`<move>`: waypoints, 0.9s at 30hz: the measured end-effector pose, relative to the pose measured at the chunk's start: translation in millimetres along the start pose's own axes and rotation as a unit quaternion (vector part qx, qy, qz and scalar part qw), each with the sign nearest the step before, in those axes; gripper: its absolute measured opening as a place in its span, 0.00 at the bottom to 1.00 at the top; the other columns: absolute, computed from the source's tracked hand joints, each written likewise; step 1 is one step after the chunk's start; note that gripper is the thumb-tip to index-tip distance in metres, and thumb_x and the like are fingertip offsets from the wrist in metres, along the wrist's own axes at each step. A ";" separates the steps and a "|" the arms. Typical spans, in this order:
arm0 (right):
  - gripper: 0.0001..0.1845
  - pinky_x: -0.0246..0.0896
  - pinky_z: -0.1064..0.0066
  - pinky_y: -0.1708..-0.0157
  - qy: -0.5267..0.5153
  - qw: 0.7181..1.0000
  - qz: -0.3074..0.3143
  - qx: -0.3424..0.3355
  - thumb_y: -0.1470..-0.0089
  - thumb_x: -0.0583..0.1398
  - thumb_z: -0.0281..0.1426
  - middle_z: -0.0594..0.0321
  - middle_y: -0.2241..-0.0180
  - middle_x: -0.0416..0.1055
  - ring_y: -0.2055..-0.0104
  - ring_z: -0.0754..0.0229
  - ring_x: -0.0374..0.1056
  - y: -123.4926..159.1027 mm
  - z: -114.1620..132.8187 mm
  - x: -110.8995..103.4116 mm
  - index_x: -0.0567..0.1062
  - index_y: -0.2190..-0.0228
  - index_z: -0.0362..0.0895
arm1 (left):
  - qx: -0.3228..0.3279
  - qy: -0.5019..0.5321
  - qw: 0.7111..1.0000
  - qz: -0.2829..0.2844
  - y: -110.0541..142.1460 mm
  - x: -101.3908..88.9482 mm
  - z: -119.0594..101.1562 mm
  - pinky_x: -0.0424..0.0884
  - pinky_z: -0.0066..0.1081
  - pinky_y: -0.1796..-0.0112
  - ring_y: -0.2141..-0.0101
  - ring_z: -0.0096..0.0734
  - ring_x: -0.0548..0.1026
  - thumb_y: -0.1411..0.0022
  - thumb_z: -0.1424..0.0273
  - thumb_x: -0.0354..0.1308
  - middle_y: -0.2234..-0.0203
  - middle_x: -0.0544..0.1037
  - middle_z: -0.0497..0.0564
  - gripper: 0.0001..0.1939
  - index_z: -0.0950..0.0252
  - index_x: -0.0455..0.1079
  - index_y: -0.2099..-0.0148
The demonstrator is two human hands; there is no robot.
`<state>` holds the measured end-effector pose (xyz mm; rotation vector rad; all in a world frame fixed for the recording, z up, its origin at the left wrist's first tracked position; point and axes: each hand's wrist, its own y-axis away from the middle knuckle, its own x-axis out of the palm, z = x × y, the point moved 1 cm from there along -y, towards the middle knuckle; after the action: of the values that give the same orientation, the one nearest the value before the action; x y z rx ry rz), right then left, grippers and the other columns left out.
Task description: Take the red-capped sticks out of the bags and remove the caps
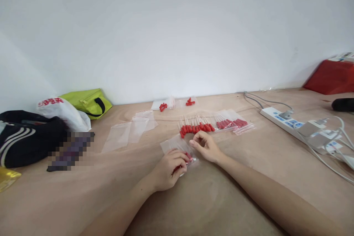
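Note:
My left hand (170, 167) is curled over a small clear zip bag (173, 143) on the table, gripping its near part. Several red-tipped pieces (190, 158) show inside the bag beside my fingers. My right hand (205, 146) hovers just right of the bag, its fingers bent loosely and a gap between thumb and forefinger. Nothing can be seen in it. Right behind that hand lies a row of thin pale sticks with red ends (195, 128). Filled clear bags with more such sticks (231, 122) lie to the right of the row.
Flat clear bags (118, 135) lie to the left. Two groups of red pieces (163, 107) rest on bags by the wall. A power strip (284, 120) with chargers and cables is at right. A black bag (30, 140) and a green pouch (87, 103) stand left.

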<state>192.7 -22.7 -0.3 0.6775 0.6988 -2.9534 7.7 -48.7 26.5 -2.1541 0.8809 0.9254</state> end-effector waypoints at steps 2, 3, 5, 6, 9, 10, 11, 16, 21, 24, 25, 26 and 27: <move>0.17 0.56 0.68 0.64 0.008 0.995 0.046 -0.084 0.50 0.55 0.44 0.61 0.72 0.68 0.67 0.62 0.62 -0.3 3.7 -8.6 0.70 0.75 0.43 | 0.051 0.026 0.996 0.071 1.4 -4.2 -6.2 0.59 0.36 0.52 0.57 0.32 0.68 0.43 0.75 0.49 0.64 0.75 0.51 0.08 0.63 0.68 0.72; 0.16 0.55 0.66 0.60 0.016 0.990 0.075 -0.122 0.51 0.56 0.44 0.60 0.69 0.69 0.64 0.61 0.63 0.0 5.7 -11.8 0.72 0.72 0.43 | 0.062 0.030 0.993 0.094 1.9 -6.0 -8.3 0.60 0.35 0.52 0.57 0.32 0.67 0.43 0.75 0.50 0.64 0.74 0.50 0.09 0.63 0.68 0.72; 0.17 0.53 0.63 0.56 0.033 0.976 0.130 -0.173 0.52 0.58 0.44 0.59 0.62 0.69 0.58 0.59 0.62 1.3 8.8 -14.9 0.72 0.65 0.45 | 0.066 0.026 0.990 0.120 2.5 -8.4 -10.0 0.60 0.35 0.52 0.56 0.32 0.66 0.43 0.74 0.51 0.64 0.74 0.49 0.08 0.62 0.68 0.73; 0.18 0.52 0.63 0.56 0.042 0.970 0.154 -0.185 0.54 0.59 0.44 0.59 0.60 0.68 0.57 0.58 0.62 2.1 9.4 -14.8 0.72 0.64 0.45 | 0.066 0.020 0.990 0.124 2.6 -8.8 -9.2 0.60 0.35 0.52 0.56 0.33 0.66 0.43 0.74 0.52 0.64 0.74 0.49 0.08 0.62 0.69 0.74; 0.19 0.54 0.64 0.57 0.068 0.956 0.210 -0.194 0.56 0.61 0.44 0.60 0.61 0.69 0.58 0.59 0.64 4.7 7.8 -10.0 0.73 0.64 0.45 | 0.061 0.006 0.993 0.100 2.4 -7.8 0.1 0.62 0.34 0.53 0.58 0.32 0.66 0.43 0.73 0.52 0.66 0.73 0.50 0.08 0.63 0.69 0.72; 0.18 0.55 0.65 0.57 0.078 0.954 0.219 -0.192 0.56 0.61 0.43 0.60 0.62 0.70 0.59 0.59 0.64 5.2 6.4 -7.9 0.73 0.64 0.45 | 0.055 0.002 0.995 0.081 2.4 -7.3 5.2 0.63 0.33 0.55 0.59 0.31 0.67 0.42 0.73 0.50 0.66 0.73 0.51 0.08 0.63 0.69 0.71; 0.18 0.55 0.65 0.58 0.087 0.953 0.221 -0.188 0.56 0.61 0.43 0.60 0.63 0.70 0.60 0.59 0.64 5.5 4.7 -6.1 0.73 0.65 0.45 | 0.043 -0.003 0.997 0.058 2.4 -7.1 11.0 0.63 0.32 0.56 0.60 0.30 0.68 0.41 0.72 0.49 0.66 0.72 0.51 0.09 0.63 0.68 0.71; 0.16 0.58 0.67 0.62 0.112 0.966 0.178 -0.152 0.55 0.61 0.41 0.59 0.66 0.70 0.64 0.60 0.64 4.3 -3.1 -2.5 0.74 0.67 0.44 | -0.034 -0.072 0.997 -0.022 2.6 -11.3 40.0 0.64 0.35 0.55 0.58 0.32 0.68 0.39 0.70 0.47 0.62 0.72 0.52 0.08 0.63 0.66 0.60; 0.15 0.58 0.67 0.63 0.112 0.969 0.168 -0.143 0.55 0.61 0.42 0.59 0.67 0.70 0.65 0.60 0.64 3.6 -5.6 -1.6 0.74 0.68 0.44 | -0.117 -0.132 0.979 -0.098 -3.4 -18.5 68.3 0.65 0.36 0.56 0.59 0.33 0.70 0.41 0.71 0.46 0.62 0.73 0.53 0.09 0.64 0.65 0.59; 0.15 0.58 0.67 0.63 0.109 0.970 0.168 -0.142 0.55 0.61 0.41 0.59 0.67 0.70 0.65 0.61 0.64 3.5 -5.5 -0.9 0.74 0.68 0.44 | -0.197 -0.154 0.956 -0.152 -13.4 -19.0 87.2 0.64 0.38 0.54 0.56 0.37 0.69 0.42 0.70 0.48 0.58 0.72 0.56 0.15 0.67 0.63 0.53; 0.15 0.58 0.67 0.63 0.109 0.970 0.167 -0.141 0.55 0.61 0.41 0.59 0.67 0.70 0.65 0.61 0.64 3.4 -5.5 -0.7 0.74 0.68 0.44 | -0.206 -0.157 0.953 -0.157 -18.2 -18.1 92.6 0.64 0.39 0.53 0.55 0.37 0.69 0.43 0.70 0.48 0.57 0.72 0.56 0.16 0.67 0.62 0.51; 0.15 0.58 0.67 0.63 0.109 0.970 0.166 -0.140 0.55 0.61 0.41 0.59 0.67 0.69 0.65 0.61 0.64 3.4 -5.5 -0.5 0.74 0.68 0.44 | -0.207 -0.157 0.953 -0.156 -23.7 -16.9 97.3 0.63 0.39 0.53 0.54 0.38 0.68 0.43 0.70 0.49 0.56 0.71 0.57 0.17 0.68 0.62 0.50; 0.15 0.58 0.67 0.63 0.110 0.970 0.165 -0.139 0.55 0.61 0.41 0.59 0.67 0.69 0.65 0.61 0.64 3.3 -5.5 -0.3 0.74 0.68 0.44 | -0.204 -0.157 0.954 -0.154 -29.8 -15.5 101.3 0.62 0.39 0.52 0.54 0.38 0.68 0.43 0.70 0.49 0.55 0.71 0.57 0.18 0.68 0.62 0.50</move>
<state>195.6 -23.3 -6.0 0.9919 0.8931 -2.4434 -14.6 49.2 -9.6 -2.2993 0.1980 1.3237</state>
